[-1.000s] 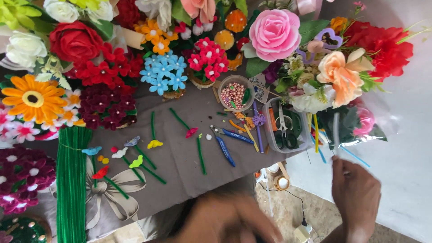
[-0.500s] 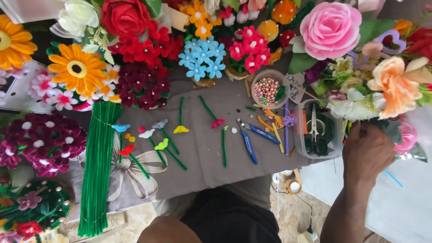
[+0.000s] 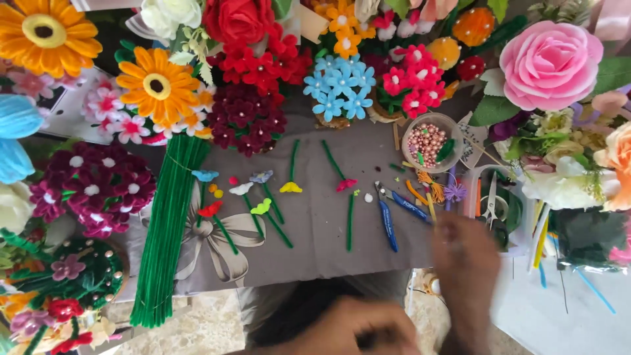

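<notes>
My right hand [image 3: 464, 263] is blurred by motion over the front edge of the grey cloth [image 3: 315, 243]. Its fingertips are just right of the blue-handled pliers [image 3: 392, 215]. Whether it holds anything is hidden by the blur. My left hand [image 3: 358, 327] is low at the bottom edge, off the table, with fingers curled; I cannot make out anything in it. Small pipe-cleaner flowers with green stems [image 3: 263, 207] lie in a loose row on the cloth, left of the pliers.
A thick bundle of green pipe cleaners [image 3: 167, 230] lies at the left. A bowl of beads [image 3: 428, 141] and a clear box with scissors [image 3: 501, 205] stand right of centre. Finished bouquets ring the back and sides: orange daisy [image 3: 158, 85], blue flowers [image 3: 338, 85], pink rose [image 3: 549, 62].
My right hand has come away from the clear box and moved left and down toward the pliers. My left hand has risen into view at the bottom. The view has shifted right.
</notes>
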